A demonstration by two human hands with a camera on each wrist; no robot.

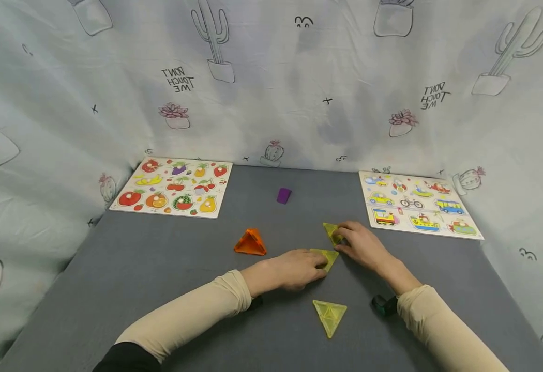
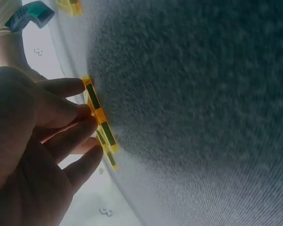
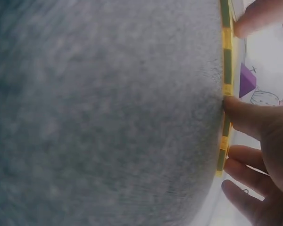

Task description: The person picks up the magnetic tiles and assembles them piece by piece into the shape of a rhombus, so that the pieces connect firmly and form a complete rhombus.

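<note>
Two yellow see-through triangle tiles lie corner to corner on the grey table in the head view. My left hand holds the nearer triangle tile, fingertips along its edge. In the left wrist view that tile appears edge-on beside the fingers. With thumb and fingers, my right hand grips the farther triangle tile by its right side. The right wrist view shows the thumb right at this tile's edge. A third yellow triangle tile lies flat closer to me, between the forearms.
An orange pyramid of triangle tiles stands left of the hands. Farther back sits a small purple piece. A fruit puzzle board lies at the back left, a vehicle puzzle board at the back right. Patterned cloth hangs behind.
</note>
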